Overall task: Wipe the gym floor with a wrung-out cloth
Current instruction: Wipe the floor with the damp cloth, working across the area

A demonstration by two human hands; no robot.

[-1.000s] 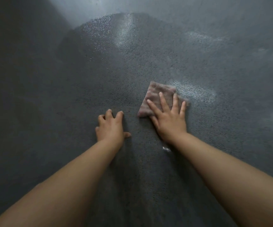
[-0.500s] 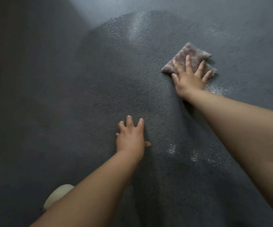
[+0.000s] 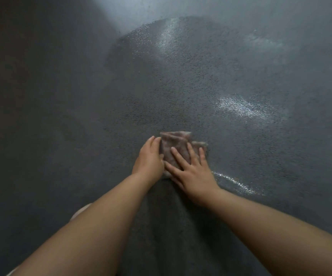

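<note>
Pressing cloth [image 3: 178, 148] on floor [image 3: 240, 86], right hand [image 3: 193, 174] flat, left hand [image 3: 148, 160] beside

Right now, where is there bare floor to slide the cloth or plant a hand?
Bare floor lies open left of the left hand, and ahead of the cloth up to the wet streak. It is crowded where the right hand and left hand meet on the cloth.
</note>
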